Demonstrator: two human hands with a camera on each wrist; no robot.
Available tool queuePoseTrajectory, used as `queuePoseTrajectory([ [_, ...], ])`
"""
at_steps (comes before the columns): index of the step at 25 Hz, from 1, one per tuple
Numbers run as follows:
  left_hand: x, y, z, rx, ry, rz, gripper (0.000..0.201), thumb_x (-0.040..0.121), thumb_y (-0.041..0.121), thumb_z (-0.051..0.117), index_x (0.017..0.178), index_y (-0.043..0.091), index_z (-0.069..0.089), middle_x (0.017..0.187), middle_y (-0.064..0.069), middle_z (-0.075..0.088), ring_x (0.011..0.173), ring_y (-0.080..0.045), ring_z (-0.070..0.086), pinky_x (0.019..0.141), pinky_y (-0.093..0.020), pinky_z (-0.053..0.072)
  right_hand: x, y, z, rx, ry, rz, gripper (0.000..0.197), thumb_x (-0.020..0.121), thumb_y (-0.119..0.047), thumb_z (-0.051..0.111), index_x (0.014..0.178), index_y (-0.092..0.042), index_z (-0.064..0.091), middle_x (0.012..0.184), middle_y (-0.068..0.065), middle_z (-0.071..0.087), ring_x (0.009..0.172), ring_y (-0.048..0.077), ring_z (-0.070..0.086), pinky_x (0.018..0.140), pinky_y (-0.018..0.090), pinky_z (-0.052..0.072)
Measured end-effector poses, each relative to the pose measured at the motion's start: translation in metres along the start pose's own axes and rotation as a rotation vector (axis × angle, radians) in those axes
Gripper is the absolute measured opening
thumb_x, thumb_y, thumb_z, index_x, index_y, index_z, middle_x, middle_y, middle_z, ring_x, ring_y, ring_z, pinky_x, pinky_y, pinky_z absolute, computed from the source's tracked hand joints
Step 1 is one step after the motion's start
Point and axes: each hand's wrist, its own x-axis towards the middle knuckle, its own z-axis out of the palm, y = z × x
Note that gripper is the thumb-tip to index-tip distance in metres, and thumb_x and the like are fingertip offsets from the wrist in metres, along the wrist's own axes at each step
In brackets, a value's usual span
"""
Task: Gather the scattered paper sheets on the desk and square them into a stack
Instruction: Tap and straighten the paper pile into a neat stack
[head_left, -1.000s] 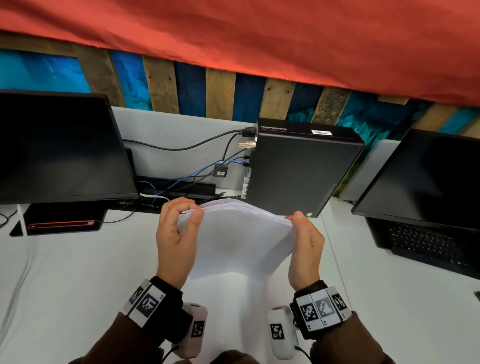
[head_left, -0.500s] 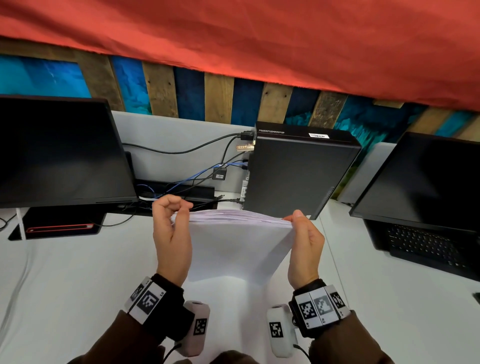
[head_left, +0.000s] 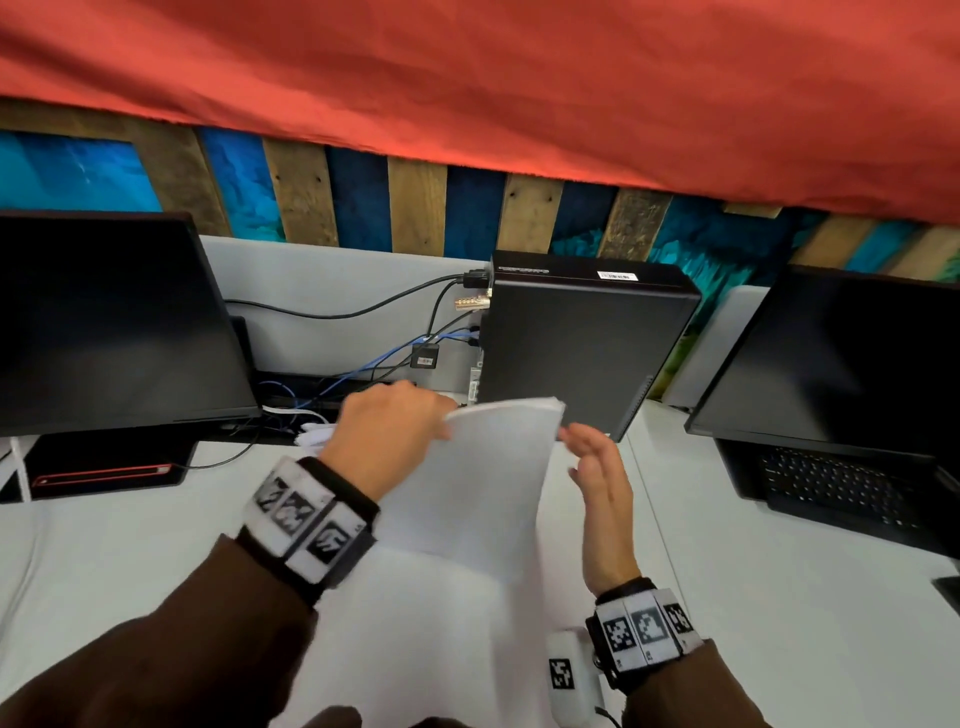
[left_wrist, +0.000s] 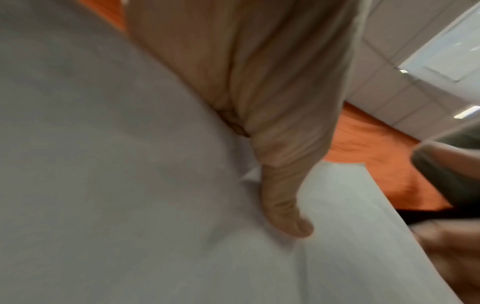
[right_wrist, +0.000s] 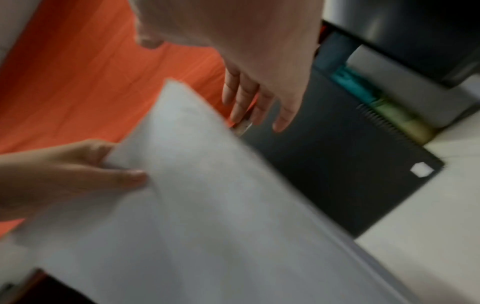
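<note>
A stack of white paper sheets (head_left: 488, 483) stands tilted above the white desk (head_left: 779, 597), turned so one side edge faces up. My left hand (head_left: 384, 436) grips its upper left corner, thumb on the near face, as the left wrist view (left_wrist: 285, 205) and the right wrist view (right_wrist: 78, 174) show. My right hand (head_left: 597, 467) is off the stack, just right of its upper corner, with fingers straight and spread (right_wrist: 254, 102). The sheets (right_wrist: 207, 205) fill the lower half of the right wrist view. The stack's lower end merges with the desk in the head view.
A black computer tower (head_left: 582, 338) stands right behind the stack, with cables (head_left: 363, 364) to its left. A dark monitor (head_left: 104, 322) is at the left, another monitor (head_left: 841, 364) and a black keyboard (head_left: 841, 488) at the right. A red cloth (head_left: 519, 78) hangs above.
My right hand has let go of the stack and opened beside it. My left hand has swung the stack round to the right, so it now stands narrower and taller.
</note>
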Motion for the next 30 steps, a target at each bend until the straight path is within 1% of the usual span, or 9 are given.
queuePoseTrajectory([
  [2, -0.008, -0.032, -0.005, -0.226, 0.157, -0.022, 0.03, 0.085, 0.047, 0.052, 0.095, 0.022, 0.068, 0.09, -0.009, 0.073, 0.089, -0.028, 0.067, 0.069, -0.034, 0.047, -0.009, 0.025, -0.027, -0.149, 0.052, 0.138, 0.087, 0.062, -0.056, 0.066, 0.139, -0.028, 0.037, 0.142, -0.009, 0.045, 0.132, 0.01, 0.039, 0.108, 0.035, 0.034],
  [5, -0.031, -0.073, -0.016, -0.729, 0.242, -0.161, 0.019, 0.082, 0.034, 0.066, 0.074, 0.018, 0.071, 0.074, -0.001, 0.077, 0.072, -0.004, 0.065, 0.061, -0.027, 0.044, -0.016, 0.041, -0.042, -0.085, -0.006, 0.411, 0.115, 0.047, -0.053, 0.082, 0.145, -0.031, 0.026, 0.148, -0.003, 0.039, 0.138, 0.017, 0.035, 0.107, 0.037, 0.035],
  [8, -0.052, -0.078, -0.015, -1.109, 0.278, -0.262, 0.021, 0.081, 0.019, 0.068, 0.071, 0.037, 0.072, 0.073, 0.029, 0.072, 0.065, 0.011, 0.064, 0.063, -0.02, 0.055, 0.004, 0.008, -0.038, 0.177, -0.115, 0.338, 0.096, 0.041, -0.046, 0.092, 0.125, -0.017, 0.056, 0.124, 0.009, 0.067, 0.114, 0.027, 0.064, 0.085, 0.036, 0.054],
  [13, -0.067, -0.069, 0.003, -1.407, 0.513, -0.244, 0.026, 0.072, 0.021, 0.065, 0.075, 0.045, 0.074, 0.074, 0.036, 0.07, 0.074, 0.017, 0.064, 0.067, -0.003, 0.05, 0.028, -0.067, -0.049, 0.225, -0.078, 0.004, 0.031, 0.072, -0.007, 0.071, 0.101, -0.017, 0.067, 0.094, -0.007, 0.077, 0.09, 0.011, 0.071, 0.076, 0.024, 0.058],
  [16, -0.082, -0.065, 0.072, -1.526, 0.364, -0.416, 0.029, 0.07, 0.002, 0.075, 0.075, 0.03, 0.077, 0.082, 0.022, 0.076, 0.067, 0.007, 0.068, 0.062, -0.01, 0.054, 0.004, -0.022, -0.05, 0.049, -0.086, 0.112, 0.035, 0.064, -0.023, 0.082, 0.095, -0.013, 0.07, 0.086, -0.008, 0.078, 0.081, 0.009, 0.072, 0.067, 0.022, 0.056],
  [18, -0.097, -0.06, 0.125, -1.564, 0.142, -0.569, 0.028, 0.049, 0.021, 0.09, 0.073, 0.02, 0.078, 0.091, 0.004, 0.076, 0.066, -0.003, 0.071, 0.06, -0.018, 0.057, -0.016, 0.029, -0.047, -0.005, -0.113, 0.326, 0.045, 0.052, -0.029, 0.089, 0.09, -0.011, 0.073, 0.088, 0.003, 0.079, 0.086, 0.024, 0.074, 0.065, 0.028, 0.059],
  [20, -0.108, -0.055, 0.166, -1.537, -0.038, -0.689, 0.056, 0.028, 0.037, 0.093, 0.076, 0.011, 0.078, 0.089, -0.012, 0.078, 0.071, -0.016, 0.072, 0.061, -0.023, 0.059, -0.031, 0.061, -0.041, -0.066, -0.093, 0.479, 0.026, 0.063, -0.006, 0.084, 0.085, -0.014, 0.075, 0.094, 0.014, 0.077, 0.085, 0.028, 0.074, 0.068, 0.032, 0.06],
  [24, -0.089, -0.057, 0.157, -1.517, 0.131, -0.774, 0.027, 0.054, 0.014, 0.087, 0.078, 0.009, 0.075, 0.089, -0.015, 0.077, 0.062, -0.008, 0.068, 0.057, -0.016, 0.056, -0.017, 0.038, -0.029, -0.109, -0.004, 0.407, 0.022, 0.072, 0.002, 0.076, 0.08, -0.017, 0.072, 0.092, 0.011, 0.077, 0.064, 0.006, 0.072, 0.065, 0.026, 0.059],
  [30, -0.073, -0.055, 0.08, -1.465, 0.34, -0.588, 0.018, 0.06, 0.012, 0.079, 0.063, 0.025, 0.067, 0.046, 0.02, 0.066, 0.048, 0.005, 0.057, 0.049, 0.001, 0.042, -0.005, -0.004, -0.045, -0.084, 0.002, 0.156, 0.029, 0.076, -0.005, 0.074, 0.087, -0.032, 0.068, 0.083, -0.018, 0.073, 0.076, -0.008, 0.065, 0.068, 0.012, 0.05],
])
